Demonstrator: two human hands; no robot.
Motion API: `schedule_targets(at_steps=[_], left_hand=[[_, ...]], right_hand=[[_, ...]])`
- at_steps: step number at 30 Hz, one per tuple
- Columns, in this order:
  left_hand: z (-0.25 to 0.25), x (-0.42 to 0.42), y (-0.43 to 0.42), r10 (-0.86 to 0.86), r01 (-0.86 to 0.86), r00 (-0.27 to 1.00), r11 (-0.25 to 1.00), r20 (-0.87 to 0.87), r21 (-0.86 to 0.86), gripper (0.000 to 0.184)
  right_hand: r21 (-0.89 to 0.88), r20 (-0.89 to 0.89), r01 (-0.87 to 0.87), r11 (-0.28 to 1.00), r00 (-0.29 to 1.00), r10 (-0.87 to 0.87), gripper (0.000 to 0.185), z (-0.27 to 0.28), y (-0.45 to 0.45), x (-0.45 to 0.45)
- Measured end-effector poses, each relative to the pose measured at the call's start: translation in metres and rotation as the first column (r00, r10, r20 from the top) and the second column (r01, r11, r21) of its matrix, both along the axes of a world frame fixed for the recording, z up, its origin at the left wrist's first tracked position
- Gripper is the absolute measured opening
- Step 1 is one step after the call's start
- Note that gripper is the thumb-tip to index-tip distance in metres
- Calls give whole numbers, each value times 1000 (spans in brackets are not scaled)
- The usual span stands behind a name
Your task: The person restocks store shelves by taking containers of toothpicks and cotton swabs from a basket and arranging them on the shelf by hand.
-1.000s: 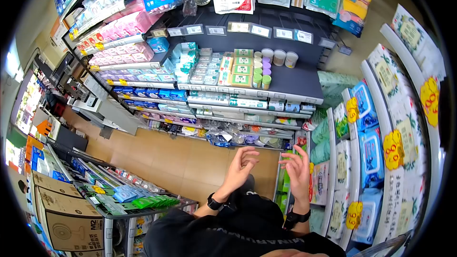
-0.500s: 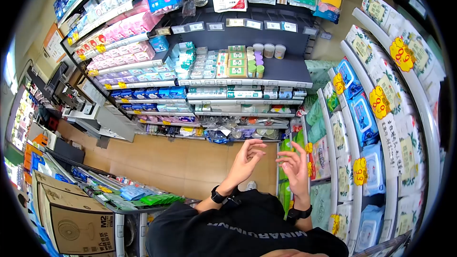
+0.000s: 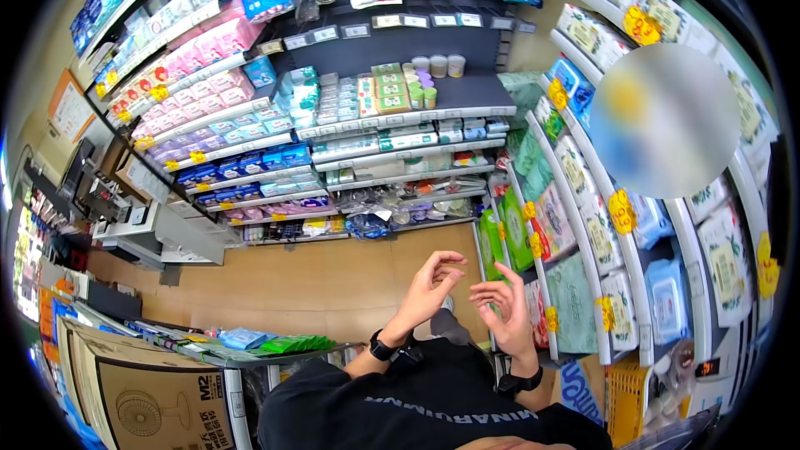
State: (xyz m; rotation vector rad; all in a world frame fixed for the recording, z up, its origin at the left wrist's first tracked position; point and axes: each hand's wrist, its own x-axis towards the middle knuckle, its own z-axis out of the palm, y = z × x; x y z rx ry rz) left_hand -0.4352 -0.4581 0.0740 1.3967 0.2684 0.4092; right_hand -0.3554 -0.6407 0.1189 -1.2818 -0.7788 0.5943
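Both of my hands are raised in front of my black shirt [image 3: 375, 396], above the aisle floor. My left hand [image 3: 427, 290] has its fingers loosely bent and apart, with nothing in it. Beside it, a short gap away, my right hand [image 3: 505, 313] is also empty, its fingers spread and slightly curled. Each wrist wears a black band. Neither hand touches any goods. Nearest to the right hand are green packs [image 3: 518, 229] and a pale green pack [image 3: 573, 304] on the right-hand shelf.
Ahead stands a shelf unit [image 3: 467, 100] with boxes, tubs and hanging packs. Wipes and tissue packs [image 3: 665, 300] fill the right shelves, partly behind a round blur. A fan carton [image 3: 137, 396] is at lower left, a yellow basket [image 3: 625, 400] at lower right, a counter [image 3: 158, 225] further left.
The view has turned to the right, so the shelves sit further left and the yellow basket has come into sight. My hands stay raised and empty, the right one slightly closer to the left.
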Motion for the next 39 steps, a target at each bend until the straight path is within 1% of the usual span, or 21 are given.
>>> schedule_targets(at_steps=[4, 7, 12, 16, 20, 21, 22, 23, 25, 27, 28, 29, 32, 37, 39], left_hand=[[-13, -13, -22, -59, 60, 998, 997, 23, -53, 31], [-5, -24, -37, -115, 117, 992, 992, 43, -43, 30], [-6, -26, -56, -224, 225, 974, 974, 37, -26, 30], [-9, -19, -82, -343, 345, 939, 936, 29, -69, 29], [-1, -7, -115, -528, 529, 849, 847, 20, -63, 29], [0, -3, -124, -546, 546, 837, 835, 26, -70, 29], [1, 1, -134, -566, 567, 824, 820, 30, -79, 29], [2, 4, -145, -624, 624, 781, 778, 21, -77, 29], [7, 10, -165, -664, 663, 748, 746, 6, -62, 30], [11, 15, -188, -728, 726, 686, 685, -11, -68, 30], [11, 17, -200, -759, 758, 651, 650, 11, -50, 29], [12, 19, -211, -786, 786, 618, 617, 32, -33, 28], [12, 24, -244, -848, 848, 529, 529, 27, -9, 30], [19, 34, -301, -913, 912, 408, 408, 3, 51, 31], [23, 38, -325, -923, 919, 383, 384, 29, 86, 31]], right_hand=[[-35, 39, 42, 999, 998, -40, 72, 0, -29, -34], [-78, 61, 111, 991, 992, -106, 71, 9, -45, -49], [-33, 53, 297, 954, 954, -295, 62, 13, -70, -66], [-8, 65, 454, 891, 889, -453, 59, 17, -99, -81], [21, 45, 609, 793, 791, -610, 57, 21, -137, -102], [23, 38, 664, 747, 746, -665, 57, 22, -147, -107], [42, 64, 687, 725, 722, -689, 56, 23, -156, -113], [60, 88, 707, 705, 699, -709, 55, 23, -167, -118], [70, 82, 780, 622, 617, -783, 53, 22, -185, -129], [105, 95, 828, 551, 543, -835, 52, 21, -204, -139], [113, 90, 852, 511, 504, -859, 50, 23, -212, -144], [121, 82, 870, 477, 470, -879, 50, 22, -222, -149], [151, 89, 925, 348, 338, -937, 48, 23, -247, -161], [186, 69, 958, 218, 208, -976, 45, 24, -299, -172], [194, 75, 963, 189, 178, -981, 45, 23, -322, -173]])
